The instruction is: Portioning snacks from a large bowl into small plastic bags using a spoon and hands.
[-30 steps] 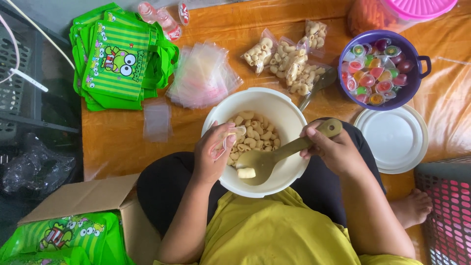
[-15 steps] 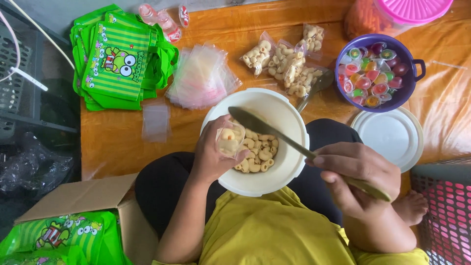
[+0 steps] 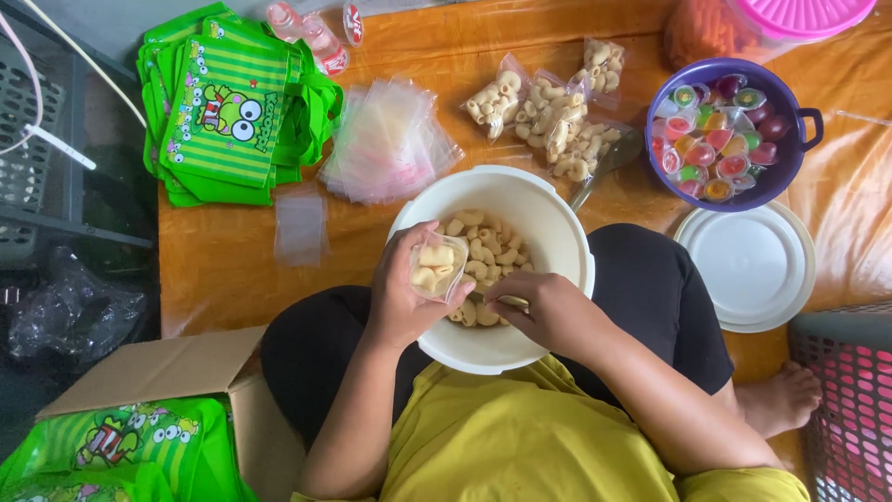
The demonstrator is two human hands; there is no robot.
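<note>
A white bowl [image 3: 548, 218] of pale curled snacks [image 3: 488, 251] rests on my lap. My left hand [image 3: 401, 296] holds a small clear bag [image 3: 437, 267] partly filled with the snacks, above the bowl. My right hand [image 3: 539, 311] reaches into the bowl beside that bag, fingers bent down among the snacks. Whether it grips anything is hidden. The wooden spoon seen earlier is not in view.
Filled snack bags [image 3: 548, 116] and a stack of empty clear bags [image 3: 386, 139] lie beyond the bowl. A purple pot of jelly cups [image 3: 725, 135], a white lid [image 3: 748, 265], green frog-print bags [image 3: 228, 107], a cardboard box [image 3: 158, 372] and a pink basket [image 3: 850, 400] surround me.
My right hand held a wooden spoon and swung it out to the right. Now the spoon is gone and the hand is back in the bowl beside the bag.
</note>
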